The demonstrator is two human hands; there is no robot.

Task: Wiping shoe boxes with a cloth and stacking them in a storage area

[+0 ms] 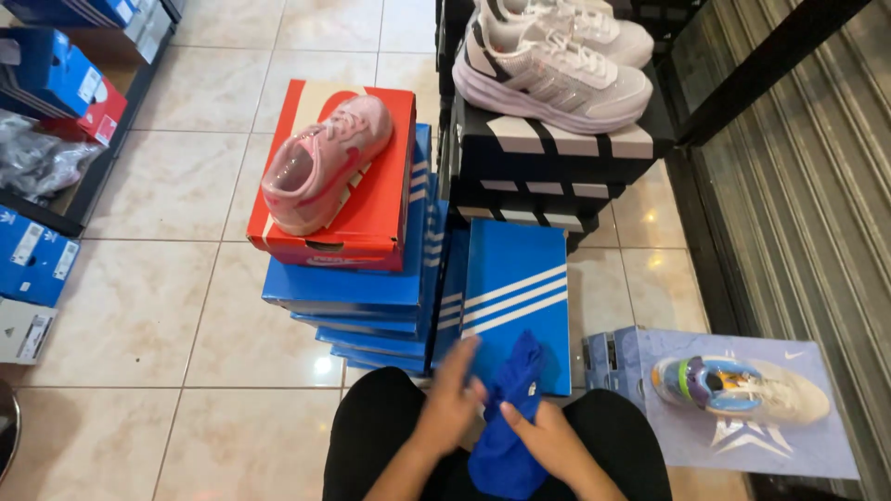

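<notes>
Head view looks down on my lap, where both hands meet over a blue cloth [509,417]. My right hand [548,436] closes around it from the side, fingers pinching the fabric so the bunched top stands up. My left hand [452,397] lies half open against the cloth, fingers stretched and blurred — I think it steadies the bundle, but whether it grips I cannot tell. The cloth rests between my knees, just before a blue shoebox with white stripes [515,297] that stands on the tiled floor [139,306]. Beside it a stack of blue boxes [353,311] carries a red box [371,199] with a pink sneaker [320,162] on top — displayed, it seems.
</notes>
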